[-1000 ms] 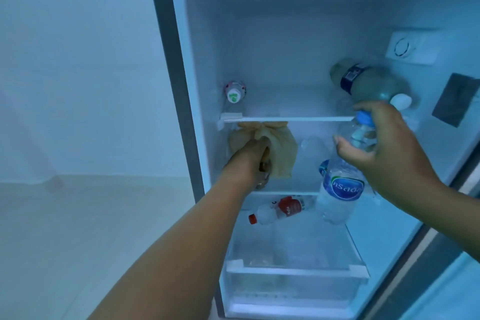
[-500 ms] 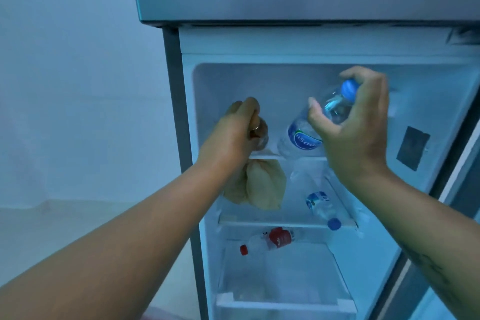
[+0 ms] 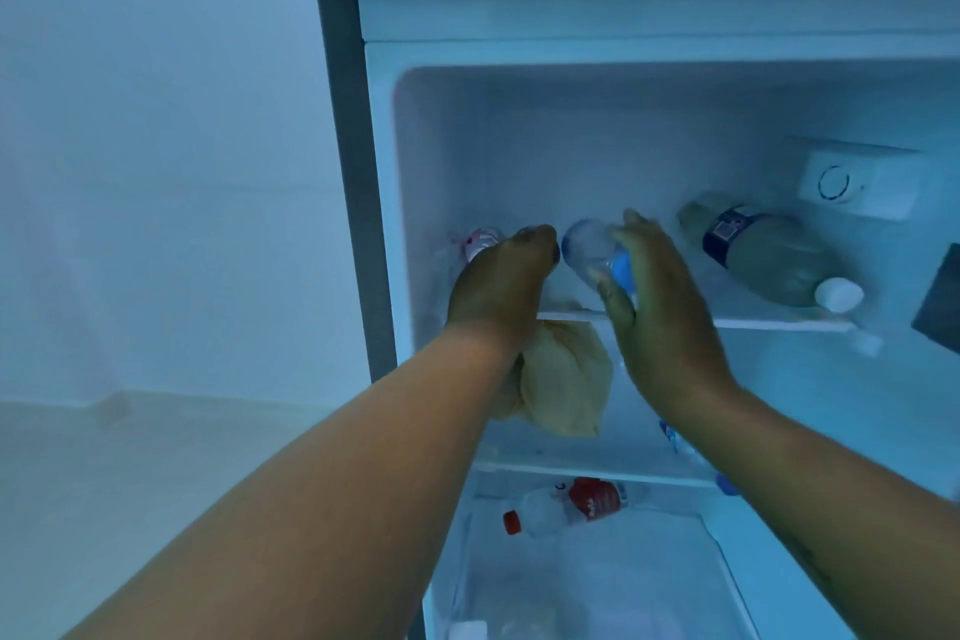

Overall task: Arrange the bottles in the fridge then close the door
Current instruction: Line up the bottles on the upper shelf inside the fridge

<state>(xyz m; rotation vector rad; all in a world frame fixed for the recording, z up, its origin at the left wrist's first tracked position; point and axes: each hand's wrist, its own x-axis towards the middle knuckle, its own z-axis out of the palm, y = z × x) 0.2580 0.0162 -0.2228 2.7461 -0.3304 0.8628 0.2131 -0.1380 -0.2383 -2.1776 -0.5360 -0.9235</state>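
Observation:
The fridge stands open in front of me. My left hand [image 3: 498, 286] is curled shut over the top shelf [image 3: 779, 325]; the small brown bottle it carried is hidden under the fingers. Just to its right, my right hand [image 3: 654, 317] grips a clear water bottle [image 3: 587, 244] with a blue label, lying on that shelf with its base towards me. A small bottle with a pale cap [image 3: 480, 242] stands at the shelf's left. A large greenish bottle [image 3: 769, 265] with a white cap lies at the right.
A tan bag [image 3: 566, 385] sits on the middle shelf, and a blue-capped bottle [image 3: 675, 437] lies there, mostly behind my right arm. Below it lies a red-labelled bottle [image 3: 571, 504], at the back of the clear drawer [image 3: 597, 587]. A dial box [image 3: 852, 182] projects from the right wall.
Both hands rose from the middle shelf to the top shelf. The water bottle went from hanging upright to lying on the top shelf, and my left hand carried the small brown bottle up.

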